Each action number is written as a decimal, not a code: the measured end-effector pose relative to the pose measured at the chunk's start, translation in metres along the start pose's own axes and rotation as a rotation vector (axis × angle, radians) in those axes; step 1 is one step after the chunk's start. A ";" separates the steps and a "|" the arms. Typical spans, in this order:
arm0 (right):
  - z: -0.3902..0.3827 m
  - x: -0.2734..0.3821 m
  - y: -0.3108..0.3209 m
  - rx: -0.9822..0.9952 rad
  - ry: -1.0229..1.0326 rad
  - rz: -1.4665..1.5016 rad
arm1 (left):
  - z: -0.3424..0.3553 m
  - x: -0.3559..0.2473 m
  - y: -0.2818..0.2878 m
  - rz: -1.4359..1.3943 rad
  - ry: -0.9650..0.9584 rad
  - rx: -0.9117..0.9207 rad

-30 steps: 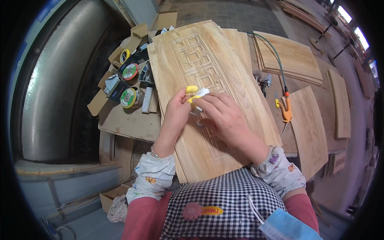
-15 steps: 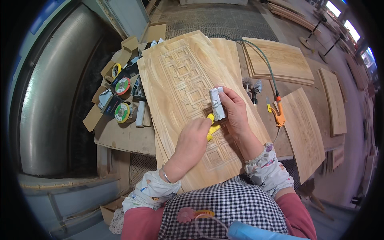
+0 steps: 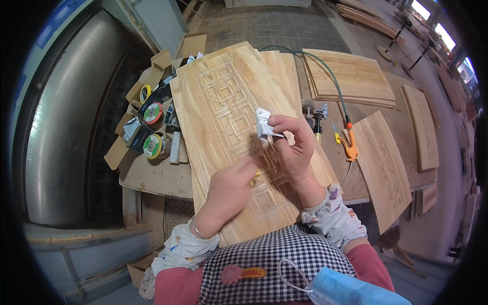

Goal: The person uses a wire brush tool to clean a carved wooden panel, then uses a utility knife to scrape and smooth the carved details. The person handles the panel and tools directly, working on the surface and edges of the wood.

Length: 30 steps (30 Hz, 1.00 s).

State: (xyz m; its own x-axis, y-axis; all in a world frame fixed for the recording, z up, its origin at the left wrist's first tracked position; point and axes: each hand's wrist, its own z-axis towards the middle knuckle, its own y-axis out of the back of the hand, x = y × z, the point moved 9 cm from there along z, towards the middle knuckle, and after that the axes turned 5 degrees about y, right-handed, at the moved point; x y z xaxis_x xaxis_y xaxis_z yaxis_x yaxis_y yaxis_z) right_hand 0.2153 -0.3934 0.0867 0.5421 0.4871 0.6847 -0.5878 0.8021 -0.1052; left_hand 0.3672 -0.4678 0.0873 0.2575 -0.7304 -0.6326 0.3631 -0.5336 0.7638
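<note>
Over a carved wooden panel (image 3: 190, 109), which lies on top of others, both hands are at work. My right hand (image 3: 296, 152) pinches a folded piece of white printed paper (image 3: 263, 123), held upright between thumb and fingers. To its lower left, my left hand (image 3: 231, 185) is closed, its fingers smeared by motion. A small yellow thing (image 3: 255, 178) shows at those fingers; most of it is hidden, so its kind is unclear. The panel's carved geometric scrollwork runs beneath both hands.
At the left of the table (image 3: 147, 175) lie an open cardboard box (image 3: 119, 155), grinding discs (image 3: 153, 146) and yellow tape (image 3: 145, 93). An orange air gun (image 3: 351, 147) on a green hose (image 3: 333, 76) and more carved panels (image 3: 382, 170) lie right. A blue mask (image 3: 351, 290) hangs below.
My left hand has drawn down and left, away from the white paper, with the yellow thing now mostly covered. The paper has tilted and shifted left in my right hand.
</note>
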 end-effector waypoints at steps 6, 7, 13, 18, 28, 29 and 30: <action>-0.003 0.011 -0.006 0.020 0.066 -0.057 | -0.029 0.044 -0.016 -0.612 0.183 0.171; -0.003 0.011 -0.007 0.031 0.059 -0.059 | -0.034 0.047 -0.020 -0.789 0.238 0.220; -0.018 -0.013 -0.020 0.027 -0.201 0.158 | -0.039 0.093 -0.032 -0.619 0.475 -0.115; -0.029 -0.038 -0.020 -0.033 -0.358 0.265 | -0.024 0.099 -0.013 -1.389 0.544 -0.281; -0.036 -0.023 -0.047 0.208 -0.354 0.145 | 0.005 0.058 0.009 -1.008 0.313 -0.422; -0.038 -0.022 -0.051 0.227 -0.360 0.199 | 0.007 0.060 0.005 -0.957 0.329 -0.391; -0.040 -0.022 -0.050 0.207 -0.381 0.209 | 0.007 0.065 0.003 -0.984 0.350 -0.392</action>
State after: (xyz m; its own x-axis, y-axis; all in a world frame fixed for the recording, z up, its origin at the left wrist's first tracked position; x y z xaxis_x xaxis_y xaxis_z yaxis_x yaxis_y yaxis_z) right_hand 0.2568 -0.4304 0.0486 0.1631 0.4383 0.8839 -0.7892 0.5956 -0.1497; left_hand 0.3784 -0.5203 0.0492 -0.0829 0.1299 -0.9880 0.7893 -0.5967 -0.1447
